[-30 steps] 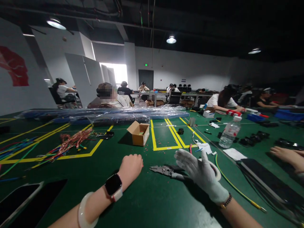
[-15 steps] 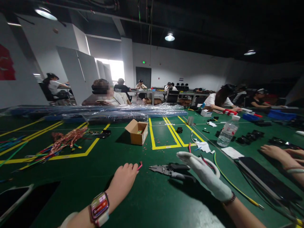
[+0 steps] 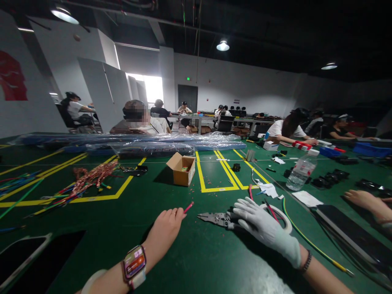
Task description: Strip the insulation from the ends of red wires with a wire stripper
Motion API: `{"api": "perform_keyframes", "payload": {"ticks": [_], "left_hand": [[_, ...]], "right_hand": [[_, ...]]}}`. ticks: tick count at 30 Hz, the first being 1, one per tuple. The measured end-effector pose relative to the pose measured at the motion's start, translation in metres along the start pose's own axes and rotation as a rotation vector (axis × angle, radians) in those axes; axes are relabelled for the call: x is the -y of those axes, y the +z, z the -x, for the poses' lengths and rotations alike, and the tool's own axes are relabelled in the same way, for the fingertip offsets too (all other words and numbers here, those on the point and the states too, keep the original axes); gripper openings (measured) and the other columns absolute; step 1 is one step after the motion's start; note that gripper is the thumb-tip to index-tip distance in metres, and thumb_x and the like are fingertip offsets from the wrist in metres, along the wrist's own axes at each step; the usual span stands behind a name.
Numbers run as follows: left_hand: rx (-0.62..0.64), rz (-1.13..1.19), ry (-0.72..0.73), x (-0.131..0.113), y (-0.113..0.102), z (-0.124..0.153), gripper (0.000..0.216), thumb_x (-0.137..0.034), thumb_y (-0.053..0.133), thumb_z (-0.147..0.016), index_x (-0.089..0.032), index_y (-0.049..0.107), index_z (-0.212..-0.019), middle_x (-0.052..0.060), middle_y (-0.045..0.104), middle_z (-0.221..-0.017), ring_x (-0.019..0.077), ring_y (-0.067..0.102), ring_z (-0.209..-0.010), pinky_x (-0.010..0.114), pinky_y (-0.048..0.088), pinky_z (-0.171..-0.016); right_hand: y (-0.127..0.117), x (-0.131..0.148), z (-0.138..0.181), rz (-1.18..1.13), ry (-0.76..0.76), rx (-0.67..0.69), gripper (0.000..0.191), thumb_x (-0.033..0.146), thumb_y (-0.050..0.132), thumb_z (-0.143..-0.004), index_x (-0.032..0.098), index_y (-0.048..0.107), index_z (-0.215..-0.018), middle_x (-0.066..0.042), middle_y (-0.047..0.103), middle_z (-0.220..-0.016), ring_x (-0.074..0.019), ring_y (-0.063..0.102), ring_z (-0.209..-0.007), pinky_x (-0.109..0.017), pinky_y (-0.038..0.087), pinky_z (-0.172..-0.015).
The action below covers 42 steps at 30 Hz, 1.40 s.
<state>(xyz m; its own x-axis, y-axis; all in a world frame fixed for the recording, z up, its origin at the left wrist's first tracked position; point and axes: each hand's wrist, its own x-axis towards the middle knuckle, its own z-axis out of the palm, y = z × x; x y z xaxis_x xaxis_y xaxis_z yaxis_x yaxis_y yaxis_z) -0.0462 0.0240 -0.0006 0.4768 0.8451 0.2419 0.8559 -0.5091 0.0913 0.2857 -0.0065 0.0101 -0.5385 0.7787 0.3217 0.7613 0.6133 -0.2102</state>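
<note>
My bare left hand is closed on a short red wire, whose end sticks out past the fingertips. My right hand, in a white glove, lies palm down with fingers outstretched over the handles of the wire strippers. Their grey jaws lie on the table and point left, toward the red wire. The glove hides most of the handles. Just beyond the glove is a roll of white tape, with a red wire lying near it. A yellow-green wire with a bare metal end curves along the right.
A small open cardboard box stands ahead, with bundled wires to its left. Plastic-wrapped lengths cross the table behind. At right are a water bottle, a black device and another person's hand.
My right hand has turned palm down and lowered onto the strippers' handles, covering them. My left hand still holds the red wire, more of which now shows. The whole view has shifted slightly.
</note>
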Motion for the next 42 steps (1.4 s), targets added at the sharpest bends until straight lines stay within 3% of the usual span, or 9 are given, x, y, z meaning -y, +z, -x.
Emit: {"api": "perform_keyframes", "payload": {"ticks": [6,11,18,22,27,32,35,39,42], "left_hand": [[-0.053,0.203,-0.01,-0.001,-0.001,0.001,0.025,-0.025,0.032,-0.099,-0.016,0.055,-0.094,0.008,0.064,-0.08,0.0189,0.059,-0.066,0.027,0.039,-0.059],[-0.093,0.684,-0.176,-0.001,-0.001,0.0,0.023,-0.033,0.027,-0.099,-0.02,0.044,-0.089,0.0,0.056,-0.067,0.0148,0.054,-0.055,0.024,0.037,-0.051],[-0.083,1.468,-0.32,-0.003,0.007,-0.009,0.029,-0.049,0.036,-0.094,-0.023,0.036,-0.082,-0.01,0.04,-0.057,0.0078,0.039,-0.041,0.02,0.041,-0.044],[-0.02,1.672,-0.374,-0.007,0.0,-0.008,0.034,-0.051,0.039,-0.094,-0.021,0.036,-0.078,-0.009,0.039,-0.057,0.0057,0.036,-0.041,0.018,0.04,-0.043],[0.073,1.797,-0.416,-0.006,-0.004,-0.007,0.037,-0.053,0.045,-0.092,-0.02,0.037,-0.075,-0.009,0.034,-0.056,0.0038,0.025,-0.04,0.013,0.026,-0.038],[0.078,1.878,-0.416,-0.005,-0.007,-0.007,0.026,-0.043,0.048,-0.094,-0.018,0.046,-0.087,-0.008,0.034,-0.06,0.0044,0.027,-0.043,0.014,0.026,-0.042],[0.088,1.86,-0.4,-0.006,-0.008,-0.007,0.019,-0.035,0.047,-0.095,-0.017,0.05,-0.093,-0.008,0.035,-0.06,0.0043,0.028,-0.044,0.015,0.026,-0.043],[0.076,1.841,-0.406,-0.007,-0.005,-0.008,0.021,-0.036,0.041,-0.097,-0.018,0.049,-0.091,-0.007,0.039,-0.058,0.0047,0.031,-0.042,0.015,0.026,-0.042],[0.066,1.846,-0.409,-0.007,0.001,-0.01,0.021,-0.038,0.04,-0.097,-0.019,0.047,-0.091,-0.006,0.043,-0.058,0.006,0.036,-0.042,0.017,0.031,-0.042]], "right_hand": [[0.008,-0.002,0.009,0.083,-0.014,0.05,0.061,0.046,0.06,-0.084,0.023,0.043,-0.137,-0.015,0.047,-0.139,-0.0307,0.042,-0.13,-0.057,0.028,-0.11],[0.014,0.007,0.005,0.069,0.019,-0.004,0.034,0.027,0.056,-0.087,0.024,0.054,-0.121,-0.011,0.059,-0.124,-0.0237,0.058,-0.111,-0.048,0.041,-0.103],[0.026,0.008,0.002,0.158,0.011,-0.063,0.015,0.017,0.049,-0.084,0.019,0.056,-0.097,-0.011,0.061,-0.109,-0.0225,0.058,-0.101,-0.039,0.05,-0.086],[0.035,0.007,-0.007,0.271,0.09,-0.002,0.009,0.015,0.049,-0.078,0.016,0.055,-0.084,-0.009,0.061,-0.088,-0.0203,0.058,-0.079,-0.033,0.048,-0.07],[0.03,0.009,-0.024,0.301,0.258,0.066,0.012,0.028,0.058,-0.078,0.017,0.056,-0.083,-0.008,0.061,-0.083,-0.0218,0.057,-0.076,-0.029,0.041,-0.063],[0.012,0.009,-0.038,0.18,0.372,0.152,0.006,0.02,0.054,-0.077,0.02,0.054,-0.071,-0.002,0.058,-0.07,-0.0152,0.052,-0.063,-0.025,0.029,-0.054],[0.005,0.007,-0.046,0.043,0.413,0.129,0.011,0.017,0.052,-0.076,0.02,0.05,-0.066,0.001,0.053,-0.063,-0.0126,0.048,-0.059,-0.024,0.028,-0.053],[0.004,0.007,-0.057,-0.525,0.546,0.019,0.013,0.03,0.055,-0.079,0.019,0.05,-0.075,0.002,0.053,-0.065,-0.0105,0.048,-0.055,-0.022,0.033,-0.05],[0.007,0.014,-0.067,-0.903,0.572,-0.093,0.032,0.047,0.059,-0.08,0.017,0.053,-0.07,-0.001,0.056,-0.066,-0.0107,0.049,-0.055,-0.023,0.034,-0.048]]}}
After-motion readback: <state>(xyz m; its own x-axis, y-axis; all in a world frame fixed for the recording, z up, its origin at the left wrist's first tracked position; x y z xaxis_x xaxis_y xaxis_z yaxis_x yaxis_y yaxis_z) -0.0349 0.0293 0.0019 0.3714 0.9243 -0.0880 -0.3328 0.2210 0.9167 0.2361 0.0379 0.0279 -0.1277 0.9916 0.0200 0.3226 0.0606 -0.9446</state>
